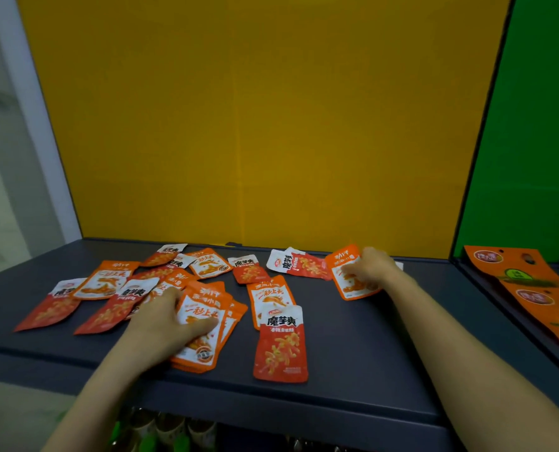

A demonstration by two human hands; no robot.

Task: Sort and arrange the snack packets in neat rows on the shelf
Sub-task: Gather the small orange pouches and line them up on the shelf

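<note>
One shelf (369,353): dark grey, bearing every packet I am watching.
Left hand (160,318): gripping a small stack of orange packets (203,352), thumb on top.
Right hand (374,267): gripping one orange packet (346,282) farther back.
Loose packets (103,283): lying mixed and overlapping; I am judging rows not begun.

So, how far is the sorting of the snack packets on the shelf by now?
Early stage. Done: a stack of orange packets is gathered at the front, held by the left hand. In hand: the right hand grips a single orange packet near the back. Left: red packets and orange ones lie mixed and overlapping across the shelf; no neat row is formed yet.
</note>
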